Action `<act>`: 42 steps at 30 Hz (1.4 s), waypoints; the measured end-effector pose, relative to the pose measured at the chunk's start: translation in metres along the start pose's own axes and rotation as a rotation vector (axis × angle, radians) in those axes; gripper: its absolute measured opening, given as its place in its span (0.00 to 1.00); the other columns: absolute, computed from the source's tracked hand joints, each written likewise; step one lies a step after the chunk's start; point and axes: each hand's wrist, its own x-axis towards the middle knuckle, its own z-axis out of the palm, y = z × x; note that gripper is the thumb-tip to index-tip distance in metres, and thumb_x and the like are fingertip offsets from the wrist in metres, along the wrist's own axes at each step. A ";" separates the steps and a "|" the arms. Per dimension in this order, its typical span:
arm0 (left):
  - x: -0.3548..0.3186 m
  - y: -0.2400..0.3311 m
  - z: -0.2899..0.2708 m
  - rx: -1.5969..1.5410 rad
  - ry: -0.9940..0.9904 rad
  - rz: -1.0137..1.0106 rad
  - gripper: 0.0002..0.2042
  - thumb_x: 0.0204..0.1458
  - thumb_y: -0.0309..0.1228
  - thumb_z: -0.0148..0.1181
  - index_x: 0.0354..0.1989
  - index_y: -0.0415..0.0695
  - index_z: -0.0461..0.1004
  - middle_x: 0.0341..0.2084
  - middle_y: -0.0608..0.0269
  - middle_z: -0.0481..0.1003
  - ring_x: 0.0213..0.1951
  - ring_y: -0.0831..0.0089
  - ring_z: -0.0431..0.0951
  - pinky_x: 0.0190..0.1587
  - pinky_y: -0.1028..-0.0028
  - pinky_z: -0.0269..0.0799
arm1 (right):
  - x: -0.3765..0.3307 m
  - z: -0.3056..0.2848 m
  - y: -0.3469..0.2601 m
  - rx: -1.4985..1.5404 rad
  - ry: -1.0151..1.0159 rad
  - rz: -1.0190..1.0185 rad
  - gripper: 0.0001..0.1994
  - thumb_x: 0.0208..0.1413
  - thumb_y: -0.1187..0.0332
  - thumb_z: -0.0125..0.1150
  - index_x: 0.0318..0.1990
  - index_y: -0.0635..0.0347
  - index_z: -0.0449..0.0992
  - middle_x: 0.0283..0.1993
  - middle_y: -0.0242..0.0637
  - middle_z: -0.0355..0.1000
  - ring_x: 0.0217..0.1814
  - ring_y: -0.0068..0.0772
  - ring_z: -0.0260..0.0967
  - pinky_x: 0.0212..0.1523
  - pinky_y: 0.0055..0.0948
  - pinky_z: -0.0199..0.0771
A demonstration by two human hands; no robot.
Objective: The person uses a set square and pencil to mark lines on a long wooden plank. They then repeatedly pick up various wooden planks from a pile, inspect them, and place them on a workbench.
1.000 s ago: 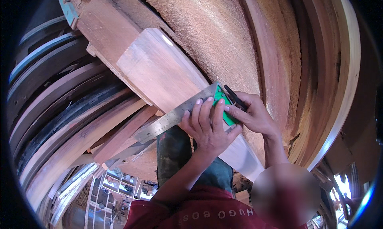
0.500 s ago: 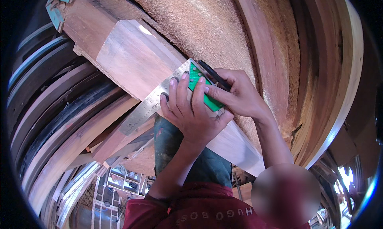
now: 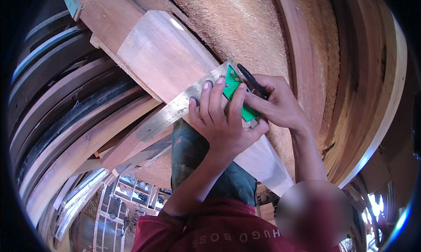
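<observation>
A metal try square [image 3: 177,108] with a green stock [image 3: 250,113] lies across a pale reddish wooden board [image 3: 160,54]. My left hand [image 3: 223,120] grips it: the fingers are spread over the blade and the stock, and the thumb is near the stock's lower end. Close by on the right, my right hand [image 3: 278,100] is closed around a black pen [image 3: 251,78]. One end of the pen points up and left, just past the square's upper corner. The pen's other end is hidden in the hand, and I cannot tell whether it touches the wood.
Curved timber ribs [image 3: 83,140] stand in a row on the left. Beyond the board lies a brown, rough, fibrous surface [image 3: 245,28]. Curved planks [image 3: 368,89] rise on the right. My trouser leg [image 3: 188,151] is beneath the board, and a rack with compartments [image 3: 136,195] is at lower left.
The board, the square and both hands appear slightly further right in the picture, as the whole view has shifted. The grip on the square and on the pen looks the same.
</observation>
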 end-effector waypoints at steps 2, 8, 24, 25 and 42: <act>0.000 0.000 0.001 0.012 0.005 0.000 0.41 0.39 0.61 0.63 0.61 0.51 0.66 0.60 0.48 0.63 0.64 0.48 0.59 0.63 0.44 0.47 | 0.001 0.000 0.001 0.003 -0.003 0.008 0.13 0.56 0.71 0.62 0.45 0.71 0.77 0.34 0.34 0.77 0.38 0.17 0.69 0.39 0.26 0.74; -0.001 -0.001 0.002 0.008 0.015 0.002 0.40 0.43 0.65 0.59 0.61 0.51 0.67 0.61 0.47 0.62 0.64 0.48 0.59 0.64 0.44 0.45 | 0.001 0.000 0.000 -0.038 0.005 0.003 0.12 0.56 0.70 0.64 0.43 0.70 0.78 0.31 0.31 0.75 0.35 0.15 0.68 0.35 0.23 0.73; -0.001 0.001 0.005 0.005 0.079 -0.042 0.34 0.43 0.58 0.58 0.57 0.52 0.72 0.60 0.51 0.65 0.63 0.52 0.62 0.65 0.46 0.45 | 0.001 0.000 -0.006 -0.119 0.112 -0.153 0.14 0.56 0.68 0.66 0.46 0.66 0.80 0.30 0.28 0.75 0.31 0.13 0.64 0.30 0.21 0.68; -0.002 0.002 0.005 0.007 0.082 -0.046 0.33 0.43 0.58 0.58 0.57 0.52 0.72 0.60 0.51 0.66 0.63 0.52 0.62 0.65 0.46 0.45 | -0.001 -0.011 -0.011 -0.219 0.115 -0.067 0.13 0.57 0.70 0.65 0.48 0.66 0.79 0.35 0.32 0.77 0.35 0.18 0.69 0.36 0.22 0.71; -0.008 0.001 0.007 -0.060 0.016 -0.084 0.40 0.43 0.67 0.57 0.59 0.50 0.70 0.59 0.44 0.64 0.66 0.48 0.58 0.62 0.36 0.46 | 0.050 0.040 -0.069 -0.735 0.160 -0.649 0.11 0.61 0.63 0.63 0.37 0.63 0.81 0.33 0.39 0.74 0.33 0.36 0.72 0.35 0.34 0.69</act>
